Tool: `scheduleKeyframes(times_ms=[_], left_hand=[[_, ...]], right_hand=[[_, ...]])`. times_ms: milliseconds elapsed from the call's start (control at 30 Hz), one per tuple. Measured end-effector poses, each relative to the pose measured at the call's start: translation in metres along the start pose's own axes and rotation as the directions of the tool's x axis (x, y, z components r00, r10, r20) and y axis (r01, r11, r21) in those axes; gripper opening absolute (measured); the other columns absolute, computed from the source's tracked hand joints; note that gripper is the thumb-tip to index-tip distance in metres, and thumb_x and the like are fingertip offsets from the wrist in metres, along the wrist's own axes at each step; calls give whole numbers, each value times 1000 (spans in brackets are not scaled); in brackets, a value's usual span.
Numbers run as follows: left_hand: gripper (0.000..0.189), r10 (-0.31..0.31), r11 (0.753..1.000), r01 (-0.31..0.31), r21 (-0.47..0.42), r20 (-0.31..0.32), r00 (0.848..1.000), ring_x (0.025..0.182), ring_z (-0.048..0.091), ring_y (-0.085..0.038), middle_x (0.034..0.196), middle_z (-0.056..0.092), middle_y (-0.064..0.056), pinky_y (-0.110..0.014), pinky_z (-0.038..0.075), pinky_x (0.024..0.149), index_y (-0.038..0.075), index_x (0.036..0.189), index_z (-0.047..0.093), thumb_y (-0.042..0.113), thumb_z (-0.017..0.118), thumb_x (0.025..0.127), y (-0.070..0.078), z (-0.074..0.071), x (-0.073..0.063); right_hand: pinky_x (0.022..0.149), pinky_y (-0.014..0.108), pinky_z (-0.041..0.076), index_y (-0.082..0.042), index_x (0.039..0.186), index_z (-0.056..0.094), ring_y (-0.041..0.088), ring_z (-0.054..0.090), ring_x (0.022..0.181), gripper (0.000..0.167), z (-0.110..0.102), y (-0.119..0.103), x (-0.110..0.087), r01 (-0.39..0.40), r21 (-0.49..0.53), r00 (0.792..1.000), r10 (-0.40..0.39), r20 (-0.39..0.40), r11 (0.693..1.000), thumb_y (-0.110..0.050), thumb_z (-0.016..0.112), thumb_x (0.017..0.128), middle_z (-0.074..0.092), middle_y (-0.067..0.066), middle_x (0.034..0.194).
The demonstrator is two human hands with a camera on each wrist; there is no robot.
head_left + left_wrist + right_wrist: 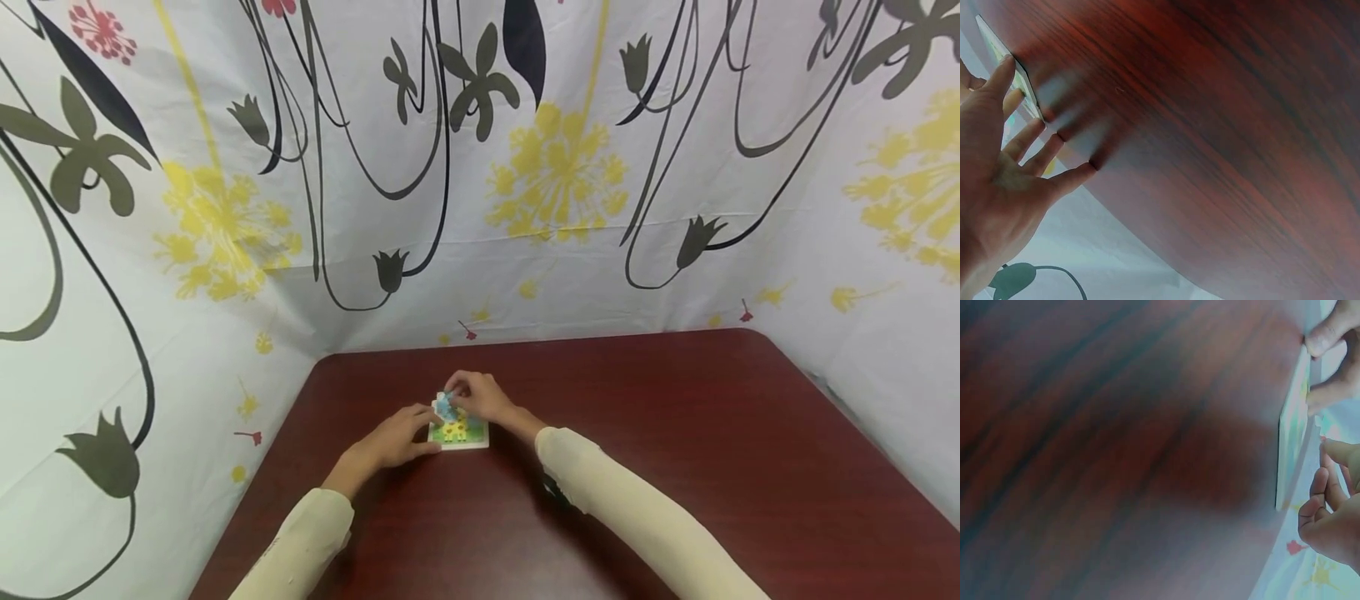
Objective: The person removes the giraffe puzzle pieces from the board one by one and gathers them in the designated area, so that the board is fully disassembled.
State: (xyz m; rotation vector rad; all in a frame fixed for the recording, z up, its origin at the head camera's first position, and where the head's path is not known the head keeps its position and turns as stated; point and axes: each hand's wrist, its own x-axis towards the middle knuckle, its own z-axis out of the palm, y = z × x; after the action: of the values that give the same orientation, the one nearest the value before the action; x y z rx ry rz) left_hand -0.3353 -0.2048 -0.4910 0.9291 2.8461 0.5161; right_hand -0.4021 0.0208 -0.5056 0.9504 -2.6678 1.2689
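A small flat puzzle board with a white rim lies on the table, its picture showing green at the bottom and yellow patterned shapes. My left hand rests at its left side with thumb and fingers spread, touching the edge; the left wrist view shows the fingers extended. Over the upper part of the board, my right hand pinches a light-blue piece between thumb and fingertips. In the right wrist view the board is seen edge-on, and the fingers mostly hide the piece.
The dark red wooden table extends on all sides of the board. White cloth printed with flowers hangs behind and beside it. A small dark item shows partly beneath the right sleeve.
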Motion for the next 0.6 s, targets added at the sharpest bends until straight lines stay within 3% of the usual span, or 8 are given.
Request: scheduleKeyframes(times_ms=[133,267,600], left_hand=[[41,-3,1000,3,7,0,1000,136,50,-38,145,55,-17,-57,42,110,11,134,65,32,73,99,0,-2,-2],[41,-13,1000,13,-6,-15,1000,134,51,-38,144,55,-19,-57,41,110,9,131,66,29,75,98,1,-2,-3],[42,21,1000,-21,-4,-25,999,135,51,-39,144,55,-18,-58,42,109,8,132,66,30,75,98,4,-3,-4]], right_hand=[[80,33,59,-6,108,72,23,72,91,11,-14,-1,-2,-51,17,999,51,-18,999,-3,72,97,74,8,99],[79,35,59,-4,108,72,26,72,90,11,-32,2,-7,-40,2,999,40,-27,999,-3,72,97,74,10,98],[80,37,57,-2,105,72,26,71,92,10,-66,26,-27,-106,-83,993,102,-52,991,-3,74,95,75,10,96]])
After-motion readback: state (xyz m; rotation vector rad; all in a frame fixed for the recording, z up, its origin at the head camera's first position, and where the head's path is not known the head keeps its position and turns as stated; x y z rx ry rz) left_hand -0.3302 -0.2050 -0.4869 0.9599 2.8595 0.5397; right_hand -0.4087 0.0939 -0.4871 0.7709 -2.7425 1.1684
